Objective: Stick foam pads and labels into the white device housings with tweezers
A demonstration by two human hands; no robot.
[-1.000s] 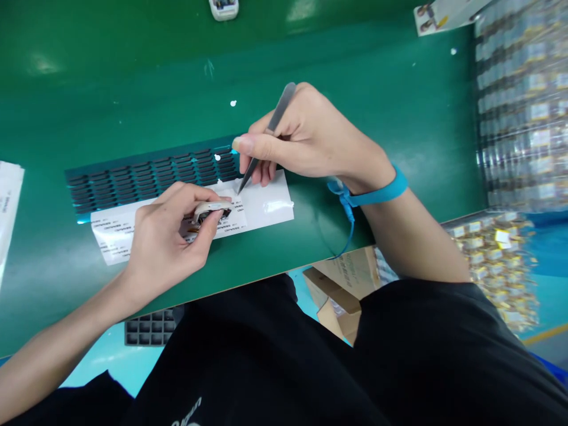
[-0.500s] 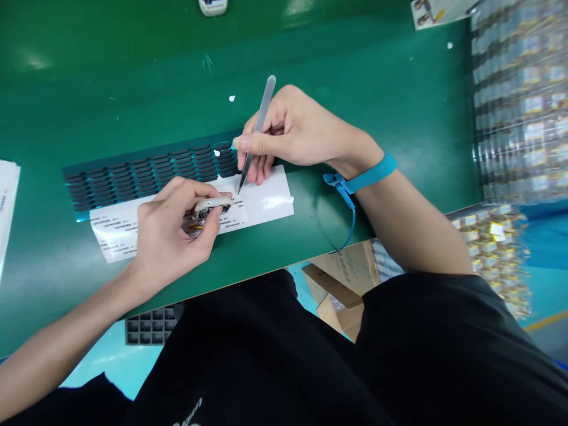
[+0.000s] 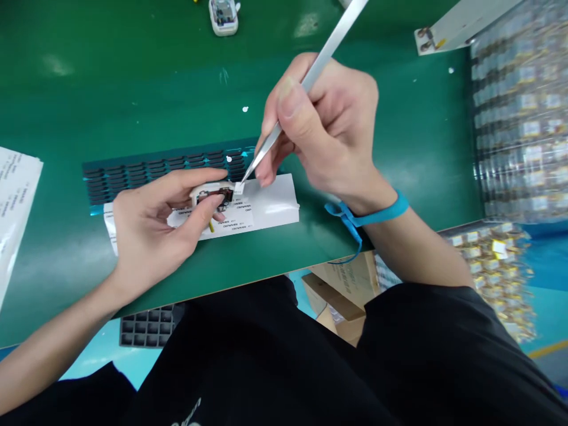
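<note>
My left hand [image 3: 153, 222] pinches a small white-framed part [image 3: 212, 193] with dark insides between thumb and fingers, held just above a white label sheet [image 3: 270, 204] on the green table [image 3: 133, 89]. My right hand [image 3: 326, 127] grips metal tweezers [image 3: 306, 83] like a pen. The tweezer tip carries a tiny white label [image 3: 238, 188] at the right end of the part. A blue strap [image 3: 377, 213] circles my right wrist.
A dark sheet of small black pads [image 3: 151, 168] lies behind the label sheet. White papers [image 3: 15, 189] sit at the left edge, a small white device [image 3: 223, 13] at the far side. Stacked trays of parts [image 3: 519, 112] stand at right. Cardboard boxes [image 3: 346, 284] and a grid tray [image 3: 148, 325] lie below.
My right hand lifted off the label sheet with a small label on the tweezer tip and brought it to the part. My left hand raised the part slightly.
</note>
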